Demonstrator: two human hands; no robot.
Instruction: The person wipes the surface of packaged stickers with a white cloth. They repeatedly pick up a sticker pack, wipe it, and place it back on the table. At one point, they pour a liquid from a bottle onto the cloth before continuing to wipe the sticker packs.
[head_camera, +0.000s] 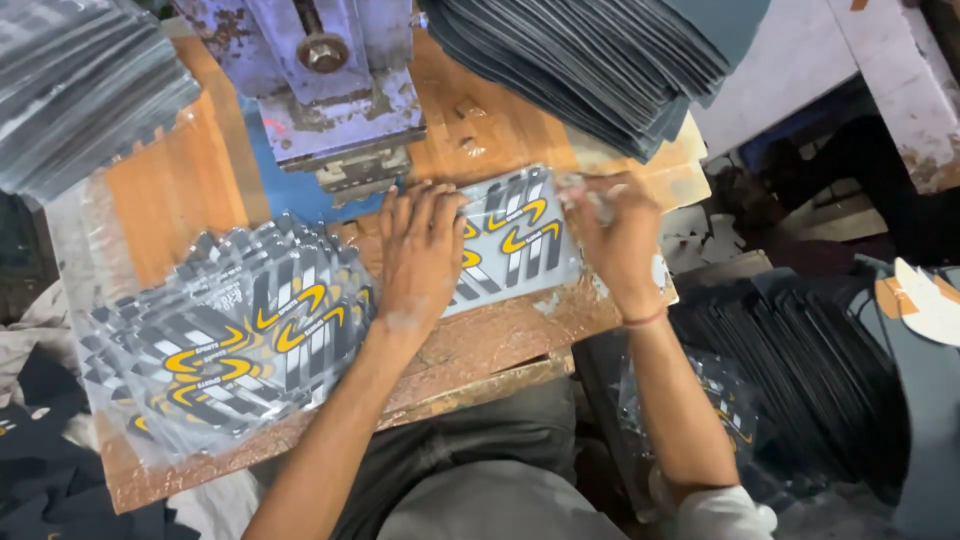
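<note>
Left hand: the left hand (420, 250) lies flat, fingers spread, pressing down on the printed sheet (510, 235); it grips nothing.
Right hand: the right hand (615, 235) is curled narrow at the sheet's far right edge, pinching something small and pale; what it is, I cannot tell.
Sheet in hand: grey with yellow swooshes and black-and-white bars, it lies on the wooden bench (190, 180) between the two hands, just in front of the press.
Press: the blue metal press head (335, 90) stands just beyond the left hand's fingertips, not touching the sheet.
Printed sheets: a fanned pile of printed sheets (235, 345) with the same pattern lies to the left of the left forearm, seemingly handled already.
Dark sheets: a stack of plain dark sheets (590, 60) sits beyond the right hand, and another dark pile (800, 370) lies to the right of the right forearm.
Progress: judging by both, the work looks midway, with one sheet being handled now.
</note>
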